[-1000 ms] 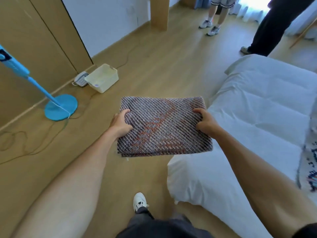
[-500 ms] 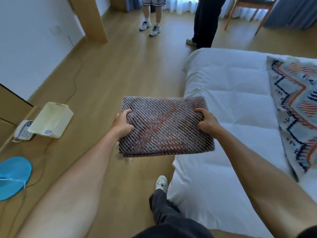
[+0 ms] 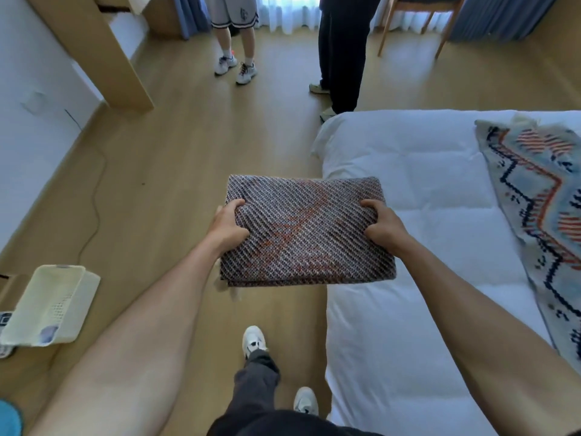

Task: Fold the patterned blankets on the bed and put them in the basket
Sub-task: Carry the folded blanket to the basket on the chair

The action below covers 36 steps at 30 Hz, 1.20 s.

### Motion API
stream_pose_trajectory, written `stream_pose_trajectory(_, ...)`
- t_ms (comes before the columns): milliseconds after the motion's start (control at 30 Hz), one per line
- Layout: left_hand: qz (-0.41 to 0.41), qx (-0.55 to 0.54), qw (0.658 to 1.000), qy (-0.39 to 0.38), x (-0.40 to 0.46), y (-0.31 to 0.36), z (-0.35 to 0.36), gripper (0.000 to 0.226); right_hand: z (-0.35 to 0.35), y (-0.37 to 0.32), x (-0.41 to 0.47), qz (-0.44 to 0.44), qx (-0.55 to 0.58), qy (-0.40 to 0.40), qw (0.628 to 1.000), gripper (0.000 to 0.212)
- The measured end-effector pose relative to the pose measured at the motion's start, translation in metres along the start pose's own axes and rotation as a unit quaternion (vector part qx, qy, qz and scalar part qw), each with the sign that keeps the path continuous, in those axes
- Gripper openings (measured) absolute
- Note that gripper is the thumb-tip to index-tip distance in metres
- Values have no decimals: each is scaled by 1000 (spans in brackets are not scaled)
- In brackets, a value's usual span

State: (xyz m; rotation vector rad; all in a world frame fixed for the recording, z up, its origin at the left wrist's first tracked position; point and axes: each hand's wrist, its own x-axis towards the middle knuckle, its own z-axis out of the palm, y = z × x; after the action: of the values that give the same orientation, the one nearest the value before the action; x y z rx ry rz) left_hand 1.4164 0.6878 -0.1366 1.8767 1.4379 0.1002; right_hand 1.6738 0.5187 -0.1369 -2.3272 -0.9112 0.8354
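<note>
A folded dark woven blanket [image 3: 306, 231] with an orange pattern is held flat in the air over the floor beside the bed. My left hand [image 3: 228, 226] grips its left edge and my right hand [image 3: 382, 223] grips its right edge. A second patterned blanket [image 3: 540, 209], pale blue with orange and navy zigzags, lies spread on the white bed [image 3: 418, 184] at the right. The cream plastic basket [image 3: 47, 305] stands on the floor at the lower left, well away from both hands.
Two people stand ahead on the wooden floor, one in shorts [image 3: 234, 42] and one in dark trousers [image 3: 341, 51]. A wooden chair [image 3: 418, 14] is behind them. A cable [image 3: 94, 196] runs along the floor by the left wall. A blue object [image 3: 9, 418] shows at the bottom left corner.
The view has swung right: the basket slid to the lower left, and more of the bed and the second blanket came into sight. Both hands keep the same grip on the folded blanket.
</note>
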Motion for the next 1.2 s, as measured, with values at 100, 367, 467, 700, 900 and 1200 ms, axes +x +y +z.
stream_pose_trajectory(100, 17, 7, 1000, -12, 66, 20, -11, 74, -5, -19, 55, 16, 6, 12, 1000, 71)
stream_pose_trajectory(367, 66, 25, 996, -51, 248, 90, -60, 73, -25, -84, 208, 62, 26, 60, 996, 72)
stream_pose_trajectory(467, 75, 33, 995, -63, 307, 117, -76, 74, -35, -105, 258, 72, 31, 76, 994, 72)
stream_pose_trajectory(700, 111, 54, 989, -84, 437, 184, -84, 73, -72, -132, 375, 91, 40, 98, 990, 71)
stream_pose_trajectory(900, 129, 66, 986, -86, 549, 259, -75, 74, -119, -139, 491, 98, 57, 110, 987, 72)
stream_pose_trajectory(1200, 150, 75, 979, -112, 696, 377, -57, 74, -198, -148, 634, 133, 78, 135, 979, 71)
